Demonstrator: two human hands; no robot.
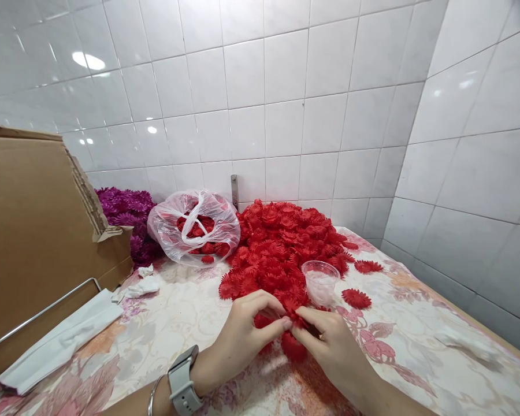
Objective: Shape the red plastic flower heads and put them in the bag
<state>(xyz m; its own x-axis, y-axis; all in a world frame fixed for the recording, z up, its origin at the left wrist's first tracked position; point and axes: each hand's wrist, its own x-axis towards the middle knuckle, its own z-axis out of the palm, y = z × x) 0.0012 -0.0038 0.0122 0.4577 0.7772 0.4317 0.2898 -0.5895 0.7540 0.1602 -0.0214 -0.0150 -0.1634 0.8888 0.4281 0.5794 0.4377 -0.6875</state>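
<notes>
Both hands meet low in the middle of the view, over the near edge of a large heap of red artificial flower heads [281, 237]. My left hand [253, 320] pinches a red artificial flower [295, 318] from the left, thumb and fingers closed. On its other side my right hand [329, 338] grips the same flower between thumb and fingers. More red petals [292, 346] show just below the hands, partly covered by them. A clear plastic cup [320, 283] with whitish contents stands just beyond my right hand.
At the left stands a cardboard box [34, 202], with a metal wire rack [47, 315] and white paper [65, 335] before it. Behind lie purple flowers [125, 214] and a tied plastic bag [169, 228] of red ones. Loose red flowers [356, 299] lie right. Tiled walls [286, 127] bound the table.
</notes>
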